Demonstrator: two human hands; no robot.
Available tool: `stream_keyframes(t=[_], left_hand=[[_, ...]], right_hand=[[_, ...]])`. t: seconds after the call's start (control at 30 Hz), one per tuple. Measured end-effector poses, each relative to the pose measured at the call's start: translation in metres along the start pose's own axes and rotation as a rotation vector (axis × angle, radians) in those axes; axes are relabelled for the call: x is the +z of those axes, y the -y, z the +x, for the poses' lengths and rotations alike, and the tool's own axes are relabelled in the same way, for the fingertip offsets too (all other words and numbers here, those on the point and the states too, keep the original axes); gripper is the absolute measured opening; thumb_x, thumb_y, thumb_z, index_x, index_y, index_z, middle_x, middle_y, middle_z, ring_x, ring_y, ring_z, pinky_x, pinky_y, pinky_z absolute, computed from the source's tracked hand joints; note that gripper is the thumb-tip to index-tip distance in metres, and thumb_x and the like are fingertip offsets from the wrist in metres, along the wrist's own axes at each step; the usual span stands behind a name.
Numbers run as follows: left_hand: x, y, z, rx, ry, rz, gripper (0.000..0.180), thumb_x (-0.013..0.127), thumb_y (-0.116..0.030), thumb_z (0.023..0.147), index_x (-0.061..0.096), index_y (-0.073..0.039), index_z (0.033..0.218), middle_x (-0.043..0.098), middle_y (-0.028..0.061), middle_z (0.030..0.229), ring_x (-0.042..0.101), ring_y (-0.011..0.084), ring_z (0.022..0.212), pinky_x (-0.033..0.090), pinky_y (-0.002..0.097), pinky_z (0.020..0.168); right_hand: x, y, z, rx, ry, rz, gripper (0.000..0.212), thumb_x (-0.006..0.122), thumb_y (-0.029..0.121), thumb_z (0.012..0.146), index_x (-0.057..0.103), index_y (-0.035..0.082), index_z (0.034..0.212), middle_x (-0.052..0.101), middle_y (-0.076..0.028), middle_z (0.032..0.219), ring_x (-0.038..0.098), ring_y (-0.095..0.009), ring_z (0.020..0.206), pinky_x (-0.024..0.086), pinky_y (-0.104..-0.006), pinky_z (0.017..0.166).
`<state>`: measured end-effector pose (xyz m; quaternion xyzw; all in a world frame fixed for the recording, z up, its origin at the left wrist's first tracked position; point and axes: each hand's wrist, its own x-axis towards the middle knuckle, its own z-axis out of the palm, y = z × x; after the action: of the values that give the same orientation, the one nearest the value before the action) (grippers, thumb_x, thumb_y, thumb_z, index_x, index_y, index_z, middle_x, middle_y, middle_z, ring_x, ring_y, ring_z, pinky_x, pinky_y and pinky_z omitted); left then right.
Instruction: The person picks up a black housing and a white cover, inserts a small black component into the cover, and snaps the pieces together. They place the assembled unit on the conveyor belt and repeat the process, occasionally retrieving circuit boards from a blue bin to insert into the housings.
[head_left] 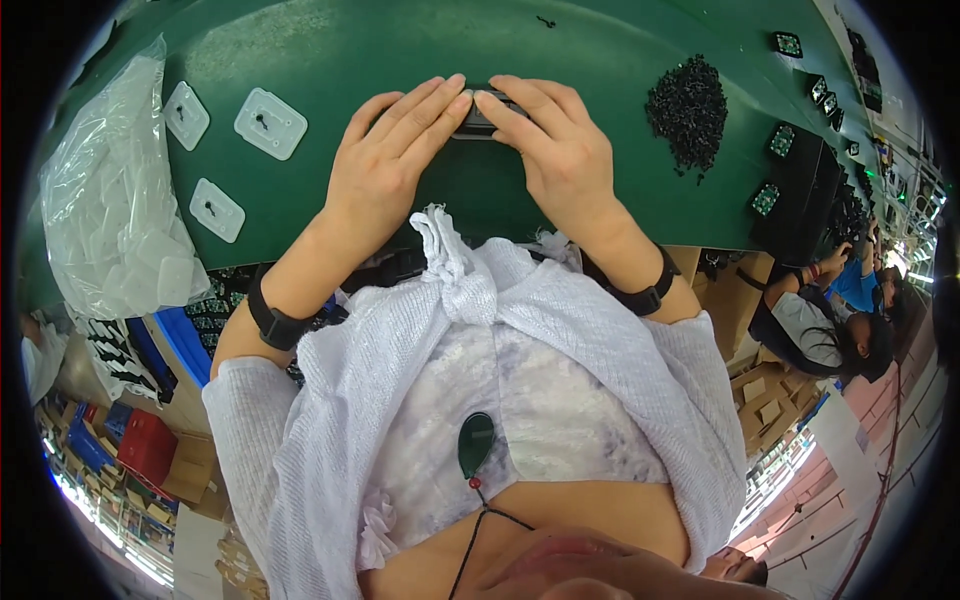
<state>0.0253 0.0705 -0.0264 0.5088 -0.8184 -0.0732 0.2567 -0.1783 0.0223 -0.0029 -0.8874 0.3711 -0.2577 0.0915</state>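
A small black and grey rectangular case (477, 126) lies on the green table in front of me, mostly covered by my fingers. My left hand (392, 150) grips its left side with the fingers together, their tips on its top. From the right, my right hand (562, 138) closes over the other side, thumb and fingers against it. My fingertips nearly meet above the case. What lies under the fingers is hidden.
Left on the green table (300, 45) are a clear bag (110, 200) of white plastic parts and white covers (271, 124) with small black pieces on them. At right are a pile of small black parts (688, 115), circuit boards (782, 140) and a black box (800, 195). Other people sit beyond.
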Motion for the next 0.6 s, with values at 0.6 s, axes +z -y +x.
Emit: stream_keyframes(t=[0.6], left_hand=[[-0.002, 0.013, 0.008, -0.069, -0.048, -0.264, 0.055, 0.045, 0.011, 0.079, 0.063, -0.011, 0.125, 0.061, 0.0015, 0.131, 0.054, 0.0228, 0.126, 0.040, 0.0382, 0.102]], right_hand=[[-0.009, -0.002, 0.007, -0.023, 0.058, 0.101, 0.037, 0.073, 0.006, 0.074, 0.069, 0.009, 0.110, 0.067, -0.005, 0.112, 0.062, -0.025, 0.096, 0.052, -0.0331, 0.080]])
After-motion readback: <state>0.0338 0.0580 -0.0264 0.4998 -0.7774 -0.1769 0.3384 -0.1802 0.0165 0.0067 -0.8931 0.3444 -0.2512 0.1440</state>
